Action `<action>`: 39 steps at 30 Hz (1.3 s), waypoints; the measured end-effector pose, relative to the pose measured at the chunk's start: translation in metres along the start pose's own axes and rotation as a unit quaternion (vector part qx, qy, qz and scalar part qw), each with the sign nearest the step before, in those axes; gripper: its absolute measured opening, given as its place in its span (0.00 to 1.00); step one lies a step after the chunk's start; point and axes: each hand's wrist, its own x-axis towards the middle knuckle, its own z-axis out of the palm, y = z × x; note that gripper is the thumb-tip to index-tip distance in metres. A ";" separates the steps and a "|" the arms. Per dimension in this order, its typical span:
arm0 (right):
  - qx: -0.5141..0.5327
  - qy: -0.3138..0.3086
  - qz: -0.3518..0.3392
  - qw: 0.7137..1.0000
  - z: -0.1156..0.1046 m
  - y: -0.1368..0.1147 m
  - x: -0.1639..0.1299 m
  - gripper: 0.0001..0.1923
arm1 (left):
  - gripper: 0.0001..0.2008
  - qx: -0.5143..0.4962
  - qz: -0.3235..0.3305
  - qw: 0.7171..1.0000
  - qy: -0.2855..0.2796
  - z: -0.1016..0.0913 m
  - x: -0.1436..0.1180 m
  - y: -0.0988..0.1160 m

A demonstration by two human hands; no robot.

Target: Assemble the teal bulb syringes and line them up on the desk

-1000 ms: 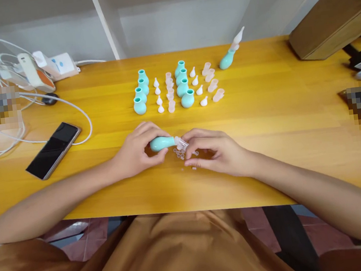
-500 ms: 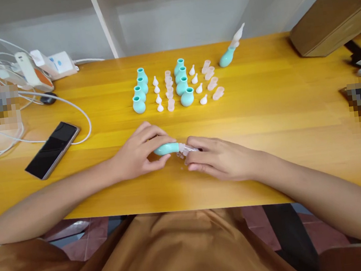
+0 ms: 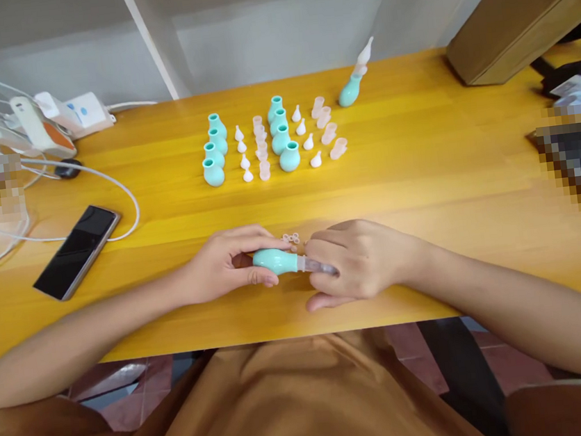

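Note:
Near the front edge of the table, my left hand [image 3: 240, 262] is closed around a turquoise squeeze bulb [image 3: 277, 261], fingers behind it and thumb in front. The bulb lies nearly level, its neck pointing right. A translucent plastic tube [image 3: 317, 265] is joined to that neck. My right hand [image 3: 355, 259] grips this tube, whose far end runs in among the curled fingers and is partly hidden. Several tiny clear rings [image 3: 291, 238] lie on the table just beyond the bulb, between both hands.
Farther back stand rows of turquoise bulbs [image 3: 214, 173], white pointed tips [image 3: 248, 175] and translucent cups [image 3: 264, 170]. An assembled nasal aspirator [image 3: 350, 90] lies behind them. A phone [image 3: 78, 250] and white cables [image 3: 133, 194] are at left, a cardboard box [image 3: 519, 17] at back right.
Both hands have brought the bulb and tube lower, toward the table's front edge. My right hand has turned knuckles up, showing more of the tube. The tiny rings now show more clearly.

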 end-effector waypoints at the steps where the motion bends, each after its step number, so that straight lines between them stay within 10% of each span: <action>1: -0.014 0.000 -0.010 1.000 -0.001 0.000 0.000 0.28 | 0.22 -0.033 -0.015 0.999 -0.001 0.002 0.000 0.000; 12: 0.127 0.066 0.045 0.989 0.018 -0.001 -0.002 0.29 | 0.27 0.195 0.142 0.968 0.064 0.005 -0.006 0.005; 18: 0.316 0.097 0.109 0.938 0.026 -0.005 0.002 0.29 | 0.27 0.308 0.199 0.927 0.080 0.009 -0.011 0.003; 29: 0.784 0.108 0.352 0.500 0.033 -0.010 0.011 0.36 | 0.23 0.361 0.171 0.914 0.072 0.006 -0.018 0.002; 39: 0.850 0.033 0.422 0.314 0.021 0.000 0.019 0.40 | 0.22 0.529 0.298 0.790 0.084 -0.001 -0.014 0.011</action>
